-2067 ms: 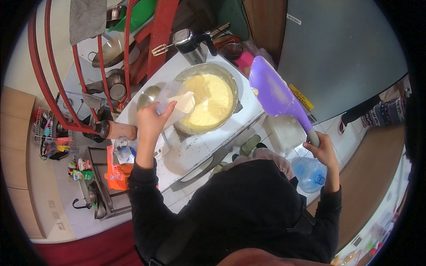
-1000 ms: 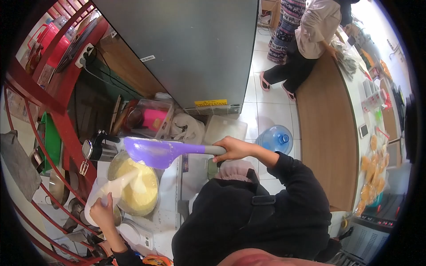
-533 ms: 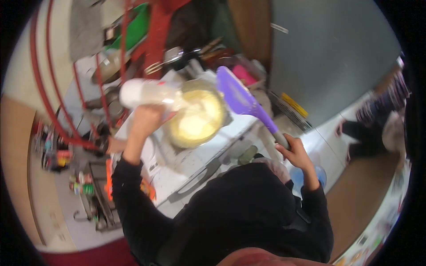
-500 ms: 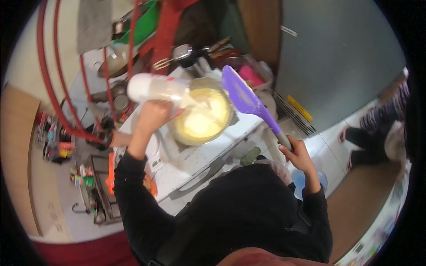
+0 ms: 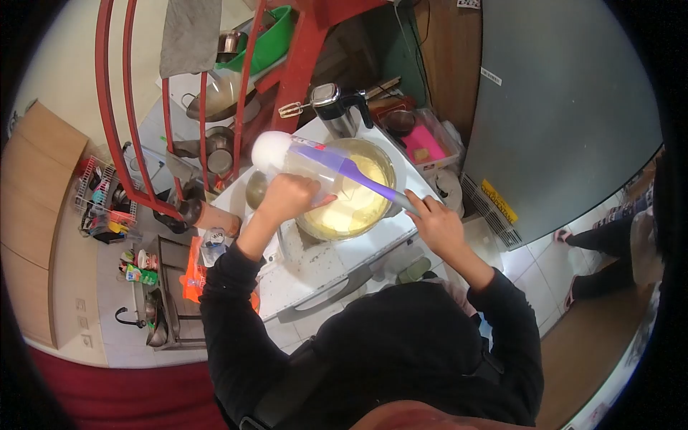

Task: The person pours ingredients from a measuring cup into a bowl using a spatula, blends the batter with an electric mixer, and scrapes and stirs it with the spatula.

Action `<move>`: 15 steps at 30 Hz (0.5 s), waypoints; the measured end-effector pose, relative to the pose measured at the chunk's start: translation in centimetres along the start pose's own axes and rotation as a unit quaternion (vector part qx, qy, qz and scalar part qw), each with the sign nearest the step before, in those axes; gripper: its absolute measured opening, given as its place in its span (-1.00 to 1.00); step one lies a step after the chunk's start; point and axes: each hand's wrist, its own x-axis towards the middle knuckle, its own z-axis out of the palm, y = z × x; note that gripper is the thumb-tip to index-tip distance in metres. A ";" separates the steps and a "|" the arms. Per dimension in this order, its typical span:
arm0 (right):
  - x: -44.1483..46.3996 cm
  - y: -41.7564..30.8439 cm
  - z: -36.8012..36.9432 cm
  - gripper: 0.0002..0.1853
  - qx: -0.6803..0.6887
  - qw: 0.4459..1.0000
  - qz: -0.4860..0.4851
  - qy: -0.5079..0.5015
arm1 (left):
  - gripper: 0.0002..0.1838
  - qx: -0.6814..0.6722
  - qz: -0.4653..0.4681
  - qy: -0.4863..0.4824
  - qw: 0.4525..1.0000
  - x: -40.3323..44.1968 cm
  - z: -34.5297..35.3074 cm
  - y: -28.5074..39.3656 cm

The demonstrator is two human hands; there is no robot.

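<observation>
My left hand (image 5: 292, 196) is closed around a clear plastic jug (image 5: 307, 169) with red markings, tipped on its side with its mouth over the mixing bowl (image 5: 391, 170). White shows at the jug's far left end. Pale yellow batter (image 5: 358, 209) with a whiter mass on it fills much of the bowl. In my right hand (image 5: 436, 223) is the grey handle of a purple spatula (image 5: 362, 180). Its blade reaches left into or across the jug; which one I cannot tell. My left fingers are partly hidden behind the jug.
A hand mixer (image 5: 337, 107) stands behind the bowl on the white table (image 5: 315, 276). To its right is a plastic box (image 5: 430, 147) with pink inside. Red metal bars (image 5: 244, 93) rise at left. A grey fridge (image 5: 559, 107) and another person's legs (image 5: 602, 244) are at right.
My right hand has brought the spatula from the bowl's right side leftward to the jug. My left hand keeps the jug tipped over the bowl. The whole view has shifted.
</observation>
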 end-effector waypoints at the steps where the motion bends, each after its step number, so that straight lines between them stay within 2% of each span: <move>1: 0.6 0.0 1.0 -0.59 -0.002 1.000 -0.004 0.005 | -0.55 0.002 0.004 -0.005 1.000 0.0 0.3 0.2; 6: 4.3 -1.8 3.2 -0.71 0.006 1.000 0.020 -0.013 | -0.56 0.017 0.033 -0.030 0.999 0.1 1.4 1.2; 9: 6.3 -2.0 3.1 -0.65 0.012 0.992 0.071 -0.107 | -0.58 0.034 0.051 0.022 0.998 0.0 1.1 0.6; 15: 6.5 -1.7 4.0 -0.60 0.077 0.988 0.048 -0.125 | -0.57 0.035 0.064 0.104 0.992 -1.0 1.4 0.1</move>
